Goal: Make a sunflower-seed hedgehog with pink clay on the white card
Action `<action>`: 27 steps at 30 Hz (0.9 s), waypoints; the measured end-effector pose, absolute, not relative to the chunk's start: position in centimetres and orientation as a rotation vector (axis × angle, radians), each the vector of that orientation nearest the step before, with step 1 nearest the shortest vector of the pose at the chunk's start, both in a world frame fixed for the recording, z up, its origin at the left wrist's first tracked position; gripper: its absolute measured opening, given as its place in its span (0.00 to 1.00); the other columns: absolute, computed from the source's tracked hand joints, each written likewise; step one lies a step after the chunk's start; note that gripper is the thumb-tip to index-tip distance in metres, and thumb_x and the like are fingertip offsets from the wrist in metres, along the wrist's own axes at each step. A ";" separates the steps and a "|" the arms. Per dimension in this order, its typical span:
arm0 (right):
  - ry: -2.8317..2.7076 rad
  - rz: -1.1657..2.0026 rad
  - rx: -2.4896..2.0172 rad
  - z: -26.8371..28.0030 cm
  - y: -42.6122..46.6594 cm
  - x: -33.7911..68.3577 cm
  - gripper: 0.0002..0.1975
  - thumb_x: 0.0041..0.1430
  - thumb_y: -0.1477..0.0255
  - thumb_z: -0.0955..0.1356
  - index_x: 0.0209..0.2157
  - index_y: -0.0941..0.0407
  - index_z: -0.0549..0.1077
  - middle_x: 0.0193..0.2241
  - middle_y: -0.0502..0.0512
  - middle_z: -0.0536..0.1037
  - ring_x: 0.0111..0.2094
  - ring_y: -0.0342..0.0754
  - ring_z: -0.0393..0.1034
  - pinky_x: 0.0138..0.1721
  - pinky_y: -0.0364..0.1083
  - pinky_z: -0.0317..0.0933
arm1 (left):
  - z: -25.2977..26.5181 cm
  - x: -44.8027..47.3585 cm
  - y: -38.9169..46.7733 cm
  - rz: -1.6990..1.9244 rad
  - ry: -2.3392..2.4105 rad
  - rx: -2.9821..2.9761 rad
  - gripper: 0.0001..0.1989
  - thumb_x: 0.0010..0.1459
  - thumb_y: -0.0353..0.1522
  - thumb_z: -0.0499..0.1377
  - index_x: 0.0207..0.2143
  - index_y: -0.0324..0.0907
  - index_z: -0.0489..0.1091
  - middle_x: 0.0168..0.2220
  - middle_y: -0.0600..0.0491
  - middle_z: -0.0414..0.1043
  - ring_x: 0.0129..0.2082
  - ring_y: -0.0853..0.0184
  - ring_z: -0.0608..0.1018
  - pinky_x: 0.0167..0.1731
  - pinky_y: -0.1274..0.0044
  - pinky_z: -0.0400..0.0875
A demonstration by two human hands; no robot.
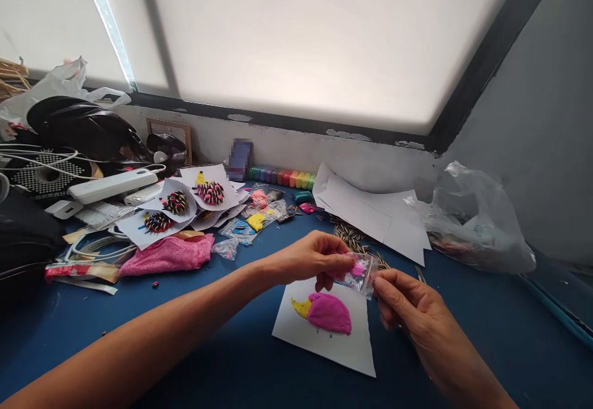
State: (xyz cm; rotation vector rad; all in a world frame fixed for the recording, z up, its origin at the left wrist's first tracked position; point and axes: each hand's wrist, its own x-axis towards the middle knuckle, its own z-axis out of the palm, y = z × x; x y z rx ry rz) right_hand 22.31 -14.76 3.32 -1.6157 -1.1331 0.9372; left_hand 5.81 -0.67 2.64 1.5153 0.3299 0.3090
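Between my two hands hangs a small clear plastic bag (365, 273) with a lump of pink clay (358, 268) inside. My left hand (327, 259) is closed on the bag's left side, while my right hand (407, 301) pinches its right edge. Below them lies a white sheet of paper (343, 356). On the sheet is a flattened hedgehog shape with a magenta clay body (330, 314) and a yellow clay snout (301, 307). Two short legs are drawn under the body.
Striped sunflower seeds (348, 235) lie behind my hands, beside stacked white paper (370, 208). Finished clay hedgehogs (210, 193), clay packets (257, 220) and a pink cloth (167, 256) are to the left. A plastic bag (482, 230) stands right; a black helmet-like object (88, 125) sits far left.
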 end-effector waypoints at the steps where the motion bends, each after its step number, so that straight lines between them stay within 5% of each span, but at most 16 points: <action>1: -1.132 0.937 -1.621 3.3 -14.7 22.3 0.25 0.50 0.45 0.71 0.32 0.55 0.75 0.20 0.47 0.66 0.22 0.42 0.59 0.25 0.43 0.56 | 2.7 5.8 -0.7 0.315 0.331 1.529 0.26 0.55 0.53 0.65 0.35 0.37 0.70 0.25 0.57 0.69 0.19 0.74 0.72 0.20 0.81 0.68; 9: -1.150 0.916 -1.647 3.5 -14.9 21.9 0.25 0.50 0.45 0.71 0.30 0.55 0.75 0.18 0.47 0.66 0.21 0.41 0.58 0.25 0.43 0.57 | 3.0 5.8 -1.3 0.364 0.329 1.667 0.23 0.60 0.49 0.62 0.39 0.36 0.73 0.28 0.53 0.71 0.24 0.70 0.75 0.23 0.79 0.70; 14: -1.144 0.764 -1.664 3.6 -15.0 21.8 0.26 0.52 0.44 0.69 0.24 0.54 0.71 0.17 0.46 0.64 0.21 0.41 0.57 0.25 0.43 0.56 | 3.7 5.8 -1.9 0.728 0.516 1.810 0.19 0.58 0.36 0.65 0.50 0.40 0.71 0.52 0.45 0.69 0.49 0.61 0.73 0.46 0.72 0.70; 17: -1.168 0.703 -1.662 3.7 -15.2 21.6 0.25 0.54 0.45 0.69 0.23 0.54 0.71 0.17 0.47 0.63 0.20 0.41 0.56 0.23 0.42 0.55 | 4.6 5.9 -3.1 0.792 0.549 1.892 0.08 0.58 0.35 0.64 0.34 0.39 0.73 0.38 0.50 0.73 0.40 0.65 0.73 0.41 0.75 0.67; 19: -1.197 0.690 -1.643 3.9 -15.3 21.3 0.24 0.53 0.46 0.69 0.25 0.54 0.73 0.17 0.47 0.63 0.20 0.41 0.55 0.21 0.42 0.55 | 4.9 6.0 -3.8 0.678 0.485 1.929 0.13 0.57 0.39 0.66 0.29 0.39 0.72 0.28 0.54 0.72 0.30 0.68 0.72 0.32 0.77 0.66; 23: -1.244 0.670 -1.594 4.2 -15.6 20.8 0.22 0.53 0.47 0.69 0.28 0.53 0.75 0.18 0.47 0.65 0.21 0.43 0.58 0.22 0.42 0.58 | 4.9 6.2 -4.4 0.515 0.372 1.836 0.17 0.59 0.44 0.63 0.30 0.39 0.68 0.29 0.53 0.72 0.30 0.69 0.72 0.28 0.79 0.65; 27: -1.290 0.647 -1.574 4.3 -15.7 20.8 0.20 0.56 0.50 0.69 0.27 0.53 0.76 0.18 0.47 0.65 0.21 0.42 0.59 0.23 0.42 0.58 | 5.0 6.2 -4.3 0.503 0.341 1.834 0.13 0.65 0.38 0.57 0.31 0.39 0.68 0.29 0.53 0.72 0.31 0.70 0.74 0.31 0.80 0.68</action>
